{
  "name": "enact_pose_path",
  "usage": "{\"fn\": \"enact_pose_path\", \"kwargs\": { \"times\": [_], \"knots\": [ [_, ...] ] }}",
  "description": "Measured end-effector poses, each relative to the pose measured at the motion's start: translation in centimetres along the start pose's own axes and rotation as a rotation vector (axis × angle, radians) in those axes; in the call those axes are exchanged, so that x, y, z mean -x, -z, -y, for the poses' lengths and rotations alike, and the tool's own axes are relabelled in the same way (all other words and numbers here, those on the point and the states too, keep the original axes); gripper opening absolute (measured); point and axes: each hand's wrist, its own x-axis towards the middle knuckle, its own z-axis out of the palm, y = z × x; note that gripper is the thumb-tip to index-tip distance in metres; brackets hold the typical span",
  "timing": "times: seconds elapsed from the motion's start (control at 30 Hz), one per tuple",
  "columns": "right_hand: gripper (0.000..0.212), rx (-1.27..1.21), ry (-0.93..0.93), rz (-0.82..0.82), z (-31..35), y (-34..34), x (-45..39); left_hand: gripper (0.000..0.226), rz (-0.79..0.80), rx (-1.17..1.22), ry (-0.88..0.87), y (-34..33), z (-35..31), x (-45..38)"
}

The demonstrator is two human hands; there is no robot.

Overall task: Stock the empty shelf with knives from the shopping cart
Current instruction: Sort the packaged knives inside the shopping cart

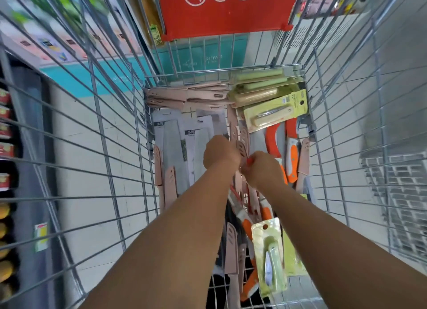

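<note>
Both forearms bare, extended fwd & down, converging so hands nearly meet. Left hand (221, 153) knuckles up, fingers curled under, tips hidden from view. Right hand (262, 168) just beside it, slightly nearer body, also fisted, fingers curled inward toward left hand's fingers; smth small & red shows at its thumb side. Grip contents unclear for both. Wrists roughly straight w/ forearms.

Red warning sign (227, 10) top; teal floor strip (92, 76) left.
</note>
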Motion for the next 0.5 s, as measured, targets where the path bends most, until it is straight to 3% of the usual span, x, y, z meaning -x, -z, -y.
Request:
{"fn": "enact_pose_path", "kwargs": {
  "times": [0.1,0.3,0.5],
  "knots": [
    [0.016,-0.09,0.0,-0.014,-0.4,0.4,0.2,0.011,0.074,0.03,-0.007,0.7,0.4,0.3],
    [0.011,-0.423,-0.008,-0.057,-0.7,1.6,0.5,0.036,0.154,0.038,-0.161,1.9,2.7,2.2],
    [0.01,-0.654,0.055,-0.009,0.8,3.3,1.4,0.018,0.116,0.402,-0.198,2.2,3.6,3.5]
  ]
}}
